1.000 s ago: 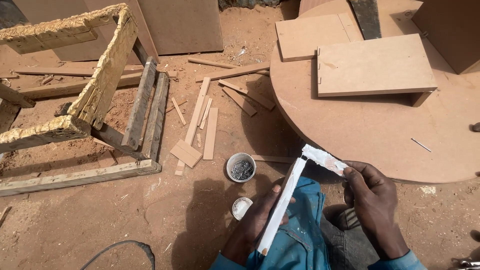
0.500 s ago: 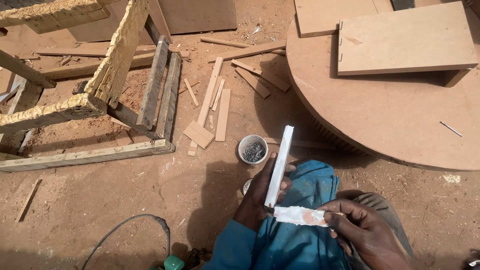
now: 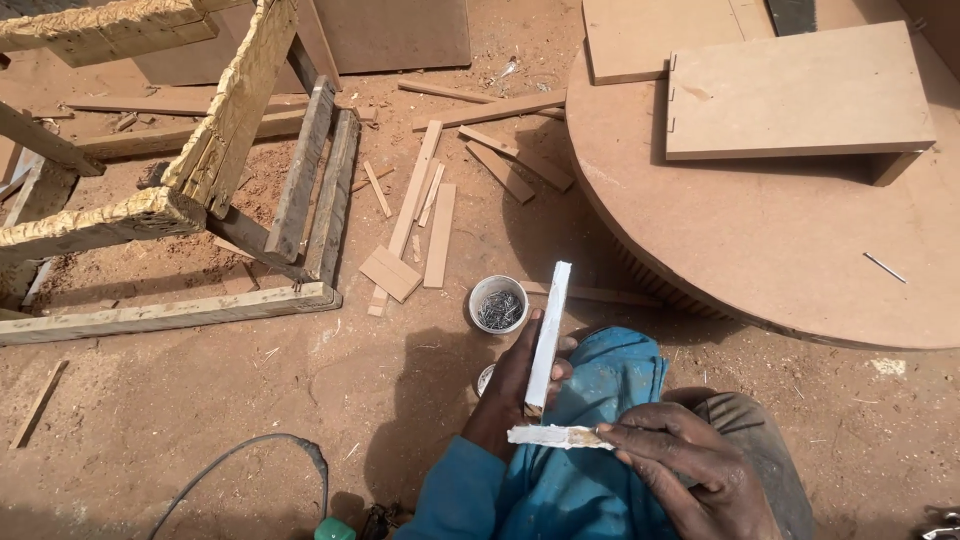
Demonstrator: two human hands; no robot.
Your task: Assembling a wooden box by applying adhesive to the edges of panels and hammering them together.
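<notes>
A big round wooden board (image 3: pixel 760 250) lies flat on the dirt at the far right. A flat wooden box (image 3: pixel 795 95) sits on top of it, and a square board (image 3: pixel 650 40) lies just beside the box, on its left. A small nail (image 3: pixel 884 267) rests alone on the round board, nearer than the box.

At the far left stands a rough wooden frame (image 3: pixel 200 180) with yellow foam stuck on its top bars. Between the frame and the round board, many thin wood strips (image 3: pixel 425 215) lie scattered on the ground. A black cable (image 3: pixel 250 455) curls on the dirt at the near left.

Near the middle sits a little white cup of nails (image 3: pixel 497 304).

The person sits with blue trousers (image 3: pixel 590 440) at the near edge. The left hand (image 3: pixel 515 385) is closed around a long white wooden strip (image 3: pixel 548 335), which stands up, pointing far, just right of the cup. The right hand (image 3: pixel 690 470) pinches a short white wooden strip (image 3: pixel 555 436) with its fingertips. This short piece lies sideways, and its left end is right under the bottom of the long strip. I cannot tell if the two pieces touch.
</notes>
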